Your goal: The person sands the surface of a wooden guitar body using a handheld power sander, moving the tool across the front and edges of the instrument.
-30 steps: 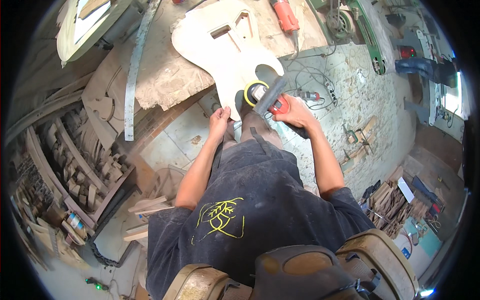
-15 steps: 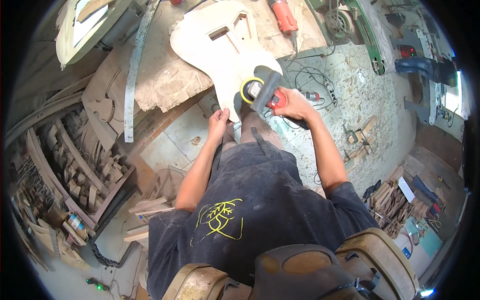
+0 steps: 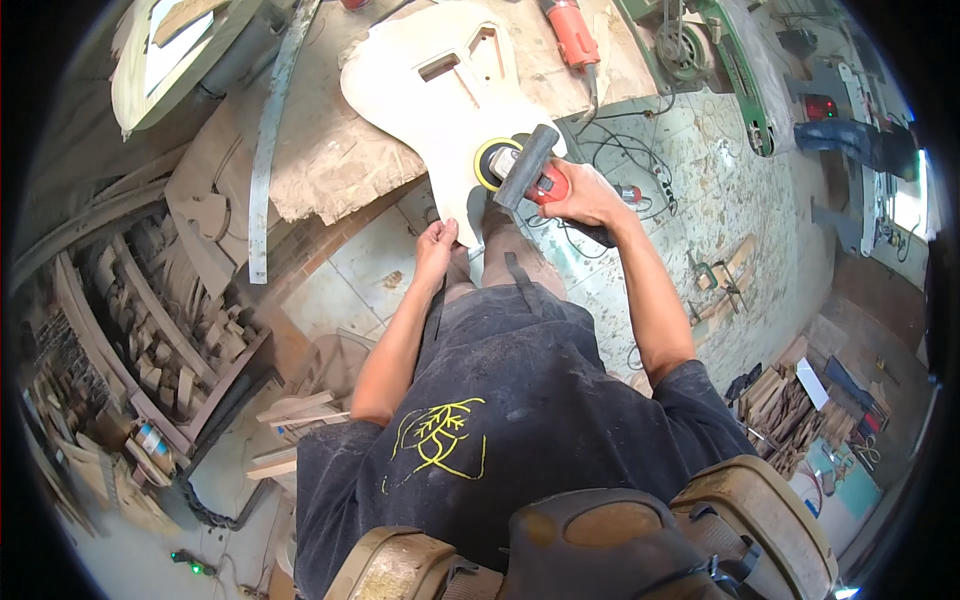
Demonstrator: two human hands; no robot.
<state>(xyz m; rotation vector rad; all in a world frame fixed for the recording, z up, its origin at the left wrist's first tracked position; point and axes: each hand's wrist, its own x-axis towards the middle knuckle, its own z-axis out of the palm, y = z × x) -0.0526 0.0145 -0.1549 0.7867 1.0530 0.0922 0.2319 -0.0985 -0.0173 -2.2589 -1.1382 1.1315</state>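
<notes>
A pale wooden guitar body with routed cavities lies on the workbench, its lower part overhanging the front edge. My left hand is closed on the tip of its lower left horn. My right hand is wrapped round a red sander with a yellow-rimmed round pad and a grey bar across its top. The pad is at the inner curve of the cutout between the horns; whether it touches the wood I cannot tell. A red power tool lies beside the guitar body, at the back.
The workbench has a long metal straightedge at its left. A green machine stands at the right. Cables and clamps lie on the floor. Wood offcuts fill a rack at the left, with another pile at the right.
My right hand has moved the sander a little up and to the left along the cutout. My left hand stays on the horn tip, shifted very slightly.
</notes>
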